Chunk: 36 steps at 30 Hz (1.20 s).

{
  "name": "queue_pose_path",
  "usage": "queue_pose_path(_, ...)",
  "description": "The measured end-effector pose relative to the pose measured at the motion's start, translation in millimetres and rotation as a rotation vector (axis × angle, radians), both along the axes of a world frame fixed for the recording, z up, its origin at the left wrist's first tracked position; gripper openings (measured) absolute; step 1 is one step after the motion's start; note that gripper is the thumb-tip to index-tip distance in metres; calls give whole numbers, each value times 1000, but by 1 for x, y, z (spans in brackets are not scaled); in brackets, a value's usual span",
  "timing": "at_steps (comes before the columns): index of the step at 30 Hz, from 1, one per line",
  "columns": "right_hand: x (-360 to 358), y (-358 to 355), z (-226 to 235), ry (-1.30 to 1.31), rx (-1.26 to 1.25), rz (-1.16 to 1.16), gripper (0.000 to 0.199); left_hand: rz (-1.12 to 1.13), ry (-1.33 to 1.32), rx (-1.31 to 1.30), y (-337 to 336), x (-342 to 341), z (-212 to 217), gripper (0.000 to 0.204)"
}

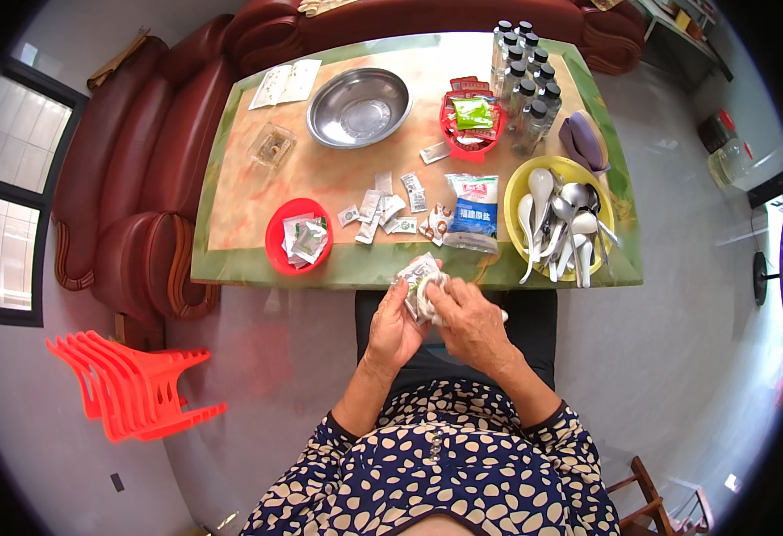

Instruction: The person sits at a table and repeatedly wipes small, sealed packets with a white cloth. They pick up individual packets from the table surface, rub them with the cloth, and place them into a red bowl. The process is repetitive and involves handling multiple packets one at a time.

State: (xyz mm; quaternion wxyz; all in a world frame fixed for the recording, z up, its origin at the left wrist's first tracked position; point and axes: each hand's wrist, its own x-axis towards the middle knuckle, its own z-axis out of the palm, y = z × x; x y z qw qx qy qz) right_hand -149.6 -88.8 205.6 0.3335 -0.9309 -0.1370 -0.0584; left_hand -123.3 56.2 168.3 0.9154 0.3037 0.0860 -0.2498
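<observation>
Just in front of the table's near edge, my left hand (393, 329) is closed around a small white sachet (420, 268) with green print. My right hand (475, 323) is closed on a crumpled white cloth (429, 295), pressed against the sachet; a bit of white shows past its far side. On the table to the left, a red bowl (272, 239) holds several similar sachets (305, 241). Loose small packets (370, 205) lie scattered beside it. Closest ahead of my hands is a blue-and-white plastic bag (473, 219), next to a brown-patterned packet (436, 223).
A yellow basin (518, 179) of spoons stands at right. Behind are a steel bowl (355, 109), a red basket (467, 154) of packets, black-capped clear bottles (530, 129), a purple pouch (584, 141), a clear box (272, 146) and a booklet (286, 84). Stacked red chairs (137, 384) stand left.
</observation>
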Motion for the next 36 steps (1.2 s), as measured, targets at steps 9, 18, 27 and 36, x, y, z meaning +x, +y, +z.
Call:
queue_pose_path(9, 14, -9, 13, 133, 420, 42, 45, -88, 115, -138, 6, -4, 3, 57)
queue_pose_path(18, 2, 17, -7, 37, 172, 124, 48, -43, 81, -24, 5, -10, -4, 64)
queue_pose_path(27, -19, -14, -7, 412, 487, 356, 45, 88, 33, -30, 23, -5, -9, 43)
queue_pose_path(36, 0, 5, -3, 26, 233, 2, 52, 35, 56, 41, 4, -20, -16, 34)
